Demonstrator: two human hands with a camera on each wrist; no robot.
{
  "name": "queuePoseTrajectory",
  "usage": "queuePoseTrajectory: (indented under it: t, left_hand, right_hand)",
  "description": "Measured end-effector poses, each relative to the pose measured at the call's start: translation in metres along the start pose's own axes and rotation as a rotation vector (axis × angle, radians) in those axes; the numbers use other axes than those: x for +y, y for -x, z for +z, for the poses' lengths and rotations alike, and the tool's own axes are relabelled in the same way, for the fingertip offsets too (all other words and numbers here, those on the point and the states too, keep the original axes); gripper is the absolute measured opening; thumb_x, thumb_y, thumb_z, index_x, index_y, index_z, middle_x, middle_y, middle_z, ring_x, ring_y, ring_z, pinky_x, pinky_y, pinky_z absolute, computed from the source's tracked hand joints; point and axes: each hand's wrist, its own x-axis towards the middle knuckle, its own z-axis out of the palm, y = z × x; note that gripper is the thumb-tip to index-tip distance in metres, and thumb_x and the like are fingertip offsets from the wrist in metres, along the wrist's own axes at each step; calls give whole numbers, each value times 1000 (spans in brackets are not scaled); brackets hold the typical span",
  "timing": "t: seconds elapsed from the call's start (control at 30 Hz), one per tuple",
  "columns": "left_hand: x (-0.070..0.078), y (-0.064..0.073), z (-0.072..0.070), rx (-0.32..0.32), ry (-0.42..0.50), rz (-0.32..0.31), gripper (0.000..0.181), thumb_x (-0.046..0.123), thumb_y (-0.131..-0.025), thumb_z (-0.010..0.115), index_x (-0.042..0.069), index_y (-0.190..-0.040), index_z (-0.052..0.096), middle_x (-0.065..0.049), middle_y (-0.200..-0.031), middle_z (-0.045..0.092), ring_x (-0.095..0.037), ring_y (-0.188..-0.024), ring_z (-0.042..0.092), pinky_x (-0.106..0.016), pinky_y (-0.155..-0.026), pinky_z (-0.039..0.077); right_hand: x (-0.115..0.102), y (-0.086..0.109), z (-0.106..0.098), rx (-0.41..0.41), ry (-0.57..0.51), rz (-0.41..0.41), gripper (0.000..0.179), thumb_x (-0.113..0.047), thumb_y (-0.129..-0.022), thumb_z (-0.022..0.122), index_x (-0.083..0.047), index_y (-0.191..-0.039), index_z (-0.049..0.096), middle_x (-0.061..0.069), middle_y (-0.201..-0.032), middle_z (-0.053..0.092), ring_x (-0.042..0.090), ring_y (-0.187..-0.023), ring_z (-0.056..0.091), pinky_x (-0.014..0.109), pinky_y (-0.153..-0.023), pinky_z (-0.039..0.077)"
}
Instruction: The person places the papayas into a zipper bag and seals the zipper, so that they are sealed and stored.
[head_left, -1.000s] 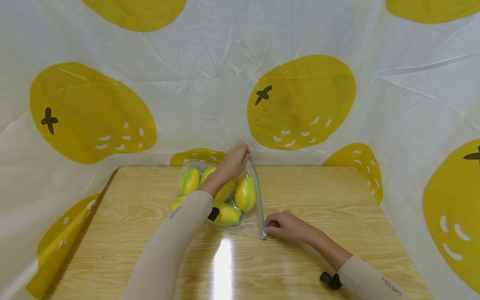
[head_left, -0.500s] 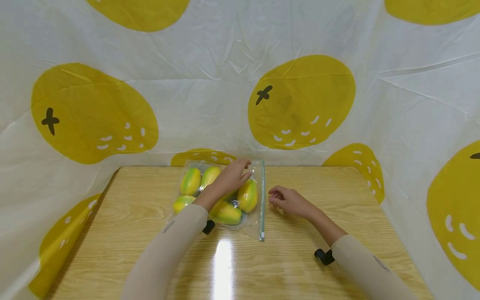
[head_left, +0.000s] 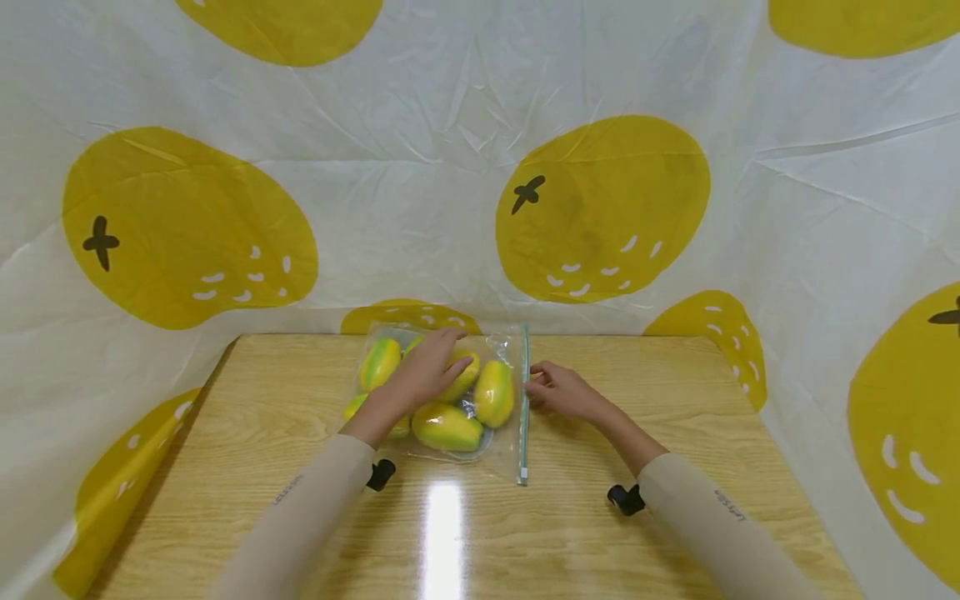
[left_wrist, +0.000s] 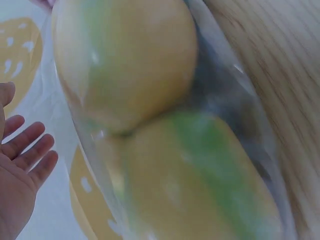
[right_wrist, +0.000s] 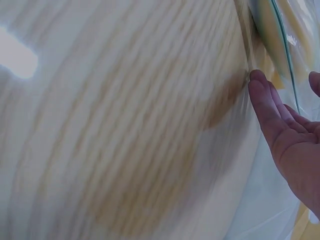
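Note:
A clear zip bag (head_left: 504, 462) lies flat at the back middle of the table, holding several yellow-green papayas (head_left: 447, 427). Its green zip strip (head_left: 524, 400) runs along the right side, with a small white slider (head_left: 523, 473) at the near end. My left hand (head_left: 426, 371) hovers over the bag with its fingers spread, hiding part of the fruit. In the left wrist view that hand (left_wrist: 20, 175) has relaxed fingers and nothing in them. Just right of the zip strip is my right hand (head_left: 561, 390), its fingers loosely bent and fingertips close to the strip.
The wooden table (head_left: 285, 492) ends at a white cloth (head_left: 397, 217) printed with big yellow fruit, which hangs behind and at both sides. A bright light reflection (head_left: 444, 533) lies on the near part of the table.
My left hand has let go of the strip's far end and drawn back left over the bag. My right hand has left the slider end and moved up along the strip, which now lies straight.

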Motion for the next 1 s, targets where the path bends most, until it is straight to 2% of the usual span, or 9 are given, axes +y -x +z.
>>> queuePoseTrajectory:
  t: [0.17, 0.27, 0.43, 0.53, 0.7, 0.87, 1.0]
  left_hand:
    - [-23, 22, -12, 55, 2, -45, 57, 38, -106, 58, 5, -150, 47, -18, -151, 51, -37, -141, 48, -54, -114, 43]
    - [-39, 35, -17, 104, 14, -79, 61, 39, -104, 61, 3, -152, 45, -21, -156, 45, -41, -146, 41, -59, -118, 36]
    - [-66, 56, -21, 133, 113, -218, 82, 49, -102, 60, 5, -162, 25, -26, -168, 21, -48, -156, 14, -69, -122, 18]
    - [-82, 67, -20, 137, 208, -291, 91, 52, -102, 58, 2, -164, 13, -28, -170, 10, -49, -157, 7, -71, -121, 15]
    - [-102, 79, -16, 120, 347, -362, 96, 51, -104, 55, -5, -163, 4, -32, -169, 7, -51, -156, 9, -67, -124, 13]
    - [-110, 86, -11, 35, 423, -460, 99, 60, -104, 48, 0, -165, -1, -33, -168, 10, -53, -155, 13, -66, -124, 15]
    - [-111, 87, -7, 22, 461, -473, 98, 59, -103, 52, 3, -165, 2, -32, -168, 16, -52, -152, 25, -63, -122, 24]
  right_hand:
    - [1, -4, 8, -11, -55, 19, 32, -19, -107, 57, 7, -127, 56, 22, -111, 72, 26, -87, 75, 38, -76, 64]
    - [0, -6, 11, -3, -86, 35, 27, -16, -107, 57, 7, -122, 55, 23, -112, 71, 24, -84, 75, 39, -73, 64]
    - [0, -10, 14, 24, -100, 52, 26, -13, -107, 56, 6, -125, 53, 23, -112, 70, 19, -78, 74, 38, -70, 64]
    - [0, -12, 16, 31, -78, 48, 25, -14, -107, 55, 4, -125, 52, 21, -109, 70, 17, -76, 72, 35, -67, 63]
    - [-2, -15, 17, 48, -63, 47, 22, -12, -107, 55, 2, -124, 54, 17, -105, 70, 15, -74, 70, 34, -66, 63]
    - [-1, -15, 17, 66, -49, 50, 16, -8, -106, 56, 2, -119, 54, 15, -102, 68, 15, -74, 70, 32, -65, 62]
    - [-2, -14, 16, 70, -34, 31, 13, -6, -106, 56, 1, -116, 54, 13, -98, 67, 15, -76, 70, 30, -64, 61]
